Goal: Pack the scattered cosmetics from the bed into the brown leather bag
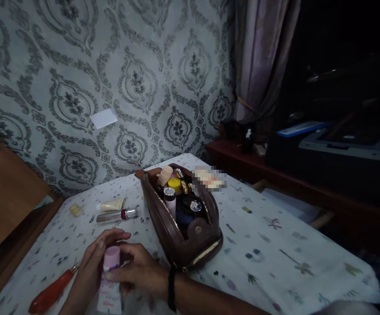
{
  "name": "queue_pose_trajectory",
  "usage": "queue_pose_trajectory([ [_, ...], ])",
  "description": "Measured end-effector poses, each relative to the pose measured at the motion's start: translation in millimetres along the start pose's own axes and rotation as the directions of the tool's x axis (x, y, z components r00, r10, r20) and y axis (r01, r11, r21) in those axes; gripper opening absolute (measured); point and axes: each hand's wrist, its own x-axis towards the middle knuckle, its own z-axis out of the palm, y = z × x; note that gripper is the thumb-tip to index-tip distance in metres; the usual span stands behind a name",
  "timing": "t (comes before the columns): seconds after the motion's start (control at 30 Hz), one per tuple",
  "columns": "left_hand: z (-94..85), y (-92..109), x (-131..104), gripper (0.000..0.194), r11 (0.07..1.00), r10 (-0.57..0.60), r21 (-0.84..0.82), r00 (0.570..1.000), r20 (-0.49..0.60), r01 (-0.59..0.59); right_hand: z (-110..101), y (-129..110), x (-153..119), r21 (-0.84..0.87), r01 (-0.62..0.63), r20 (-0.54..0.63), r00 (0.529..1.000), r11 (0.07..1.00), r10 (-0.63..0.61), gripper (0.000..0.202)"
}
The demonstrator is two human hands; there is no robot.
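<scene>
A small tube (111, 280) with a pink cap and a white and pink body stands upright, cap end up, between my two hands. My right hand (142, 267), a black band at its wrist, grips the tube with the thumb across its front. My left hand (93, 258) is beside the tube, its fingers stretched out past the cap; whether it touches the tube I cannot tell. Just beyond my hands lies a silver cylindrical container (117, 215) with a red band, and a cream-coloured tube (111, 204) lies behind it. An orange-handled tool (52, 292) rests left of my left hand.
An unzipped brown bag (157, 221) full of cosmetics stands mid-table, with a yellow-lidded jar (174, 186) inside. A small yellowish object (75, 210) lies at left on the patterned tablecloth (252, 258). A dark red shelf (229, 153) stands at right, the papered wall (137, 83) behind.
</scene>
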Motion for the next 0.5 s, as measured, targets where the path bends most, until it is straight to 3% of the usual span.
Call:
queue_pose_trajectory([
  [0.13,11.9,18.4,-1.8,0.048,0.983,0.122,0.135,0.993,-0.002,-0.12,6.3,-26.3,-25.2,-0.162,0.051,0.055,0.998,0.985,-0.043,0.054],
  [0.23,23.0,25.5,0.4,0.035,0.866,0.314,0.374,0.943,0.108,-0.331,5.6,-50.4,-48.8,-0.342,0.176,0.035,0.984,0.923,-0.175,0.035],
  [0.3,33.4,28.5,2.9,0.028,0.685,0.483,0.494,0.842,0.242,-0.535,2.3,-68.4,-65.9,-0.383,0.246,0.048,0.968,0.89,-0.247,0.024],
  [0.37,47.8,32.2,4.0,0.026,0.451,0.627,0.543,0.684,0.372,-0.708,-2.9,-88.3,-84.7,-0.37,0.295,0.046,0.953,0.881,-0.3,0.019],
  [0.43,65.9,36.7,2.2,0.029,0.228,0.697,0.543,0.525,0.489,-0.808,-10.1,-110.8,-105.4,-0.327,0.335,-0.028,0.931,0.884,-0.363,0.022],
  [0.5,86.0,40.1,-2.3,0.032,0.058,0.699,0.526,0.411,0.585,-0.849,-20.3,-135.6,-126.9,-0.367,0.33,-0.121,0.91,0.87,-0.397,0.026],
])
